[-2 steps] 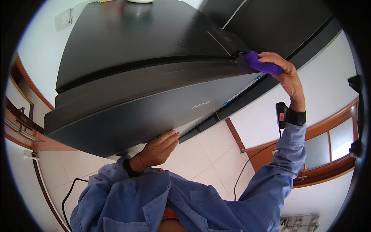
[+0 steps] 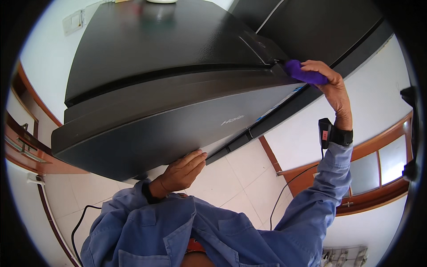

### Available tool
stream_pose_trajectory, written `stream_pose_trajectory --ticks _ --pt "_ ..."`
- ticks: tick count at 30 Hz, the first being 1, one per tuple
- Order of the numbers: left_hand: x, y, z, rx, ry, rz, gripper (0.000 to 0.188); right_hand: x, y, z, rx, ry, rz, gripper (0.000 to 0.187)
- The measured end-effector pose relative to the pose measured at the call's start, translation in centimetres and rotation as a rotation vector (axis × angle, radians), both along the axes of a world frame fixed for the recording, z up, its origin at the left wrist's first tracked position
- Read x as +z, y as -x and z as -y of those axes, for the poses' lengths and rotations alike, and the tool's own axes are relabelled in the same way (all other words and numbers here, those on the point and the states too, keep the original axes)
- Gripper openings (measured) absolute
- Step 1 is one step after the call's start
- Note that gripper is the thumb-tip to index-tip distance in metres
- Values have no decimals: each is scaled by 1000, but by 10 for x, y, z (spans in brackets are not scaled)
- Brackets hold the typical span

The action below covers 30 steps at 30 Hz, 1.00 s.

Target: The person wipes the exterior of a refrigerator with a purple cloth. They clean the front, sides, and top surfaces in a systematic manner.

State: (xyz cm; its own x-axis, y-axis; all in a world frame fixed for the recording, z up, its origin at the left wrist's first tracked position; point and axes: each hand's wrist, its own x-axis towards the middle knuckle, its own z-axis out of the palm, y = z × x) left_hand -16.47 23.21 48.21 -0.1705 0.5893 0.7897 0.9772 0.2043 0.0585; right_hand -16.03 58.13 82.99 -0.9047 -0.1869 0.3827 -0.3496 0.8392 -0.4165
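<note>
A dark grey refrigerator [image 2: 147, 129] fills the upper middle, seen from above with its top and the front of its door. At the right end of the door's upper edge, my right hand [image 2: 331, 84] grips a bunched purple cloth [image 2: 307, 73], its fingers bent over it. The cloth touches the corner near the hinge cover [image 2: 260, 46]. My left hand [image 2: 184, 169] lies against the lower part of the door front, fingers stretched out and holding nothing. Its palm is hidden from view.
A white round-based object [image 2: 161, 1] stands at the back of the refrigerator top. Another dark panel [image 2: 324, 26] rises beside it on the right. A wooden door with glass panes [image 2: 369, 169] is at the right. Black cables [image 2: 284, 187] hang beside my arms over the tiled floor [image 2: 240, 178].
My right hand and the purple cloth have shifted very slightly to the right along the door's corner. My left hand stays in place.
</note>
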Motion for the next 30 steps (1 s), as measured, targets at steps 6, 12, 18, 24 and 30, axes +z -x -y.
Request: stream_pose_trajectory --ticks 6,12,18,24,30 --pt "0 0 -1 -45 -23 66 21 -29 5 39 -4 -58 -155 47" --pt "-6 3 -4 -84 -50 76 22 -53 -10 31 -82 -185 -381 44" --pt "-4 3 5 -107 7 46 29 -133 -52 5 -711 293 -532 44" --pt "4 -7 -15 -86 -122 82 24 -68 -54 -82 -642 -430 -1076 54" --pt "0 -30 -56 -31 -95 110 24 -91 -4 -174 -710 -1060 -986 39"
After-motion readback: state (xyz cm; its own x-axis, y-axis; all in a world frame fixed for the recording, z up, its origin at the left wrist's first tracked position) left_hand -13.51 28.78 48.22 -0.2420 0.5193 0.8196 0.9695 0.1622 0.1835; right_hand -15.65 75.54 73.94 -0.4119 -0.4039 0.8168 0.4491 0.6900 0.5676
